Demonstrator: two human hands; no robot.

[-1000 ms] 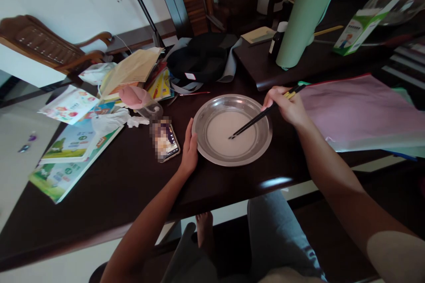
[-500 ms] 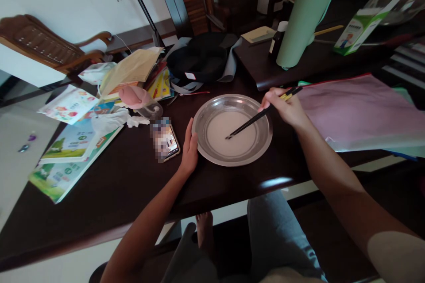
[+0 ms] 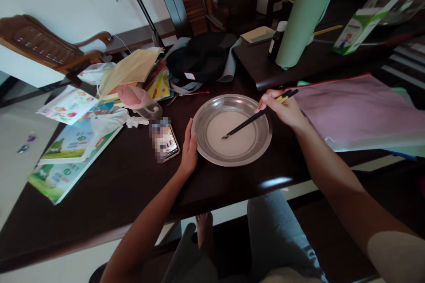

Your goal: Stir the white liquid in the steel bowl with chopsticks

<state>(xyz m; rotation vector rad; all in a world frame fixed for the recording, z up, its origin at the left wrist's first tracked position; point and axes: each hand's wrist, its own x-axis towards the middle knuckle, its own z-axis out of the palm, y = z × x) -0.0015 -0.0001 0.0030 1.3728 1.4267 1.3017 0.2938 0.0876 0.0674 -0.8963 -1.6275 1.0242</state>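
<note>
A round, shallow metal basin (image 3: 201,148) sits on the dark table and holds a cloudy whitish liquid (image 3: 232,141). My left hand (image 3: 190,150) grips the basin's left side, its fingers stretched along the outer edge and partly hidden. Above the right rim, my right hand (image 3: 279,107) is closed around a pair of black chopsticks (image 3: 247,121) with yellowish marks near the top. They slant down to the left, and their tips are at the liquid, left of its middle.
A phone (image 3: 171,143) lies left of my left hand. Beyond it are a pink-lidded cup (image 3: 133,97), tissues (image 3: 111,119) and books (image 3: 66,146). A black bag (image 3: 199,59) is behind the basin. At right are a pink folder (image 3: 358,106), a green cylinder (image 3: 308,17) and a dark bottle (image 3: 277,40).
My right hand has shifted slightly left with the chopsticks, and their tips have moved a little left in the liquid. My left hand and the basin stay in place.
</note>
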